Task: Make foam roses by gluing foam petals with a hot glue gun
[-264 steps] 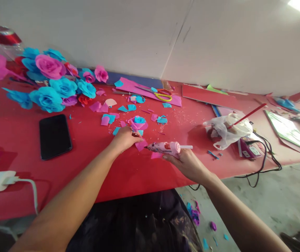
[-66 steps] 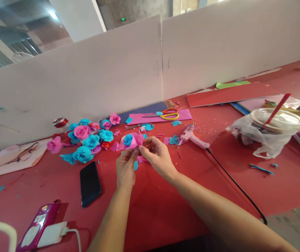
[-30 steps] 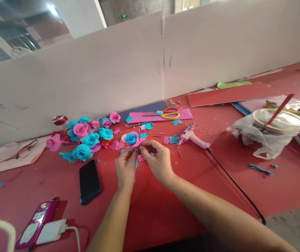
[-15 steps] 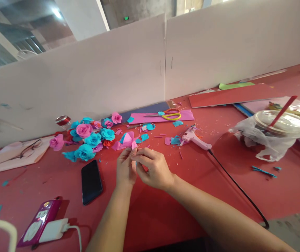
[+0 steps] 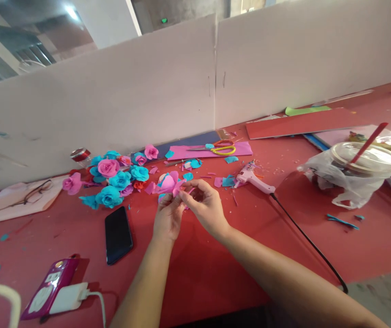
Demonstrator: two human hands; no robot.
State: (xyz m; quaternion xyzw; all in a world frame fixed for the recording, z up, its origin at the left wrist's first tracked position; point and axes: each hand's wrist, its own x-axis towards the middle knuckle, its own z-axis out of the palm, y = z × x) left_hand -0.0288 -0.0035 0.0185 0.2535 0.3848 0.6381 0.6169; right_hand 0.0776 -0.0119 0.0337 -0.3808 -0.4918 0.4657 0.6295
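Note:
My left hand [image 5: 168, 217] is closed, thumb and fingers pinching a piece of pink crepe paper [image 5: 177, 187] above the red table. From the right, my right hand [image 5: 206, 207] grips the same paper with thumb and forefinger, its other fingers curled. Behind the fingertips, pink and blue paper petals [image 5: 168, 181] lie in a loose heap, and I cannot tell where the held paper ends and the heap starts. Just left of the hands is a bunch of blue and pink paper roses [image 5: 120, 181]. A pink glue gun [image 5: 255, 180] lies to the right.
Yellow-handled scissors [image 5: 224, 150] rest on folded pink paper [image 5: 245, 149] near the white partition [image 5: 141, 100]. A black phone [image 5: 118, 236], a purple power strip [image 5: 50, 288] and eyeglasses [image 5: 34, 193] lie left. The glue gun's cord [image 5: 305, 234] crosses rightward, below a bagged lidded cup [image 5: 366, 159].
My right hand has turned and raised its fingers at the pink paper, and more pink shows between the fingertips. My left hand has shifted slightly right. The view has tilted a little.

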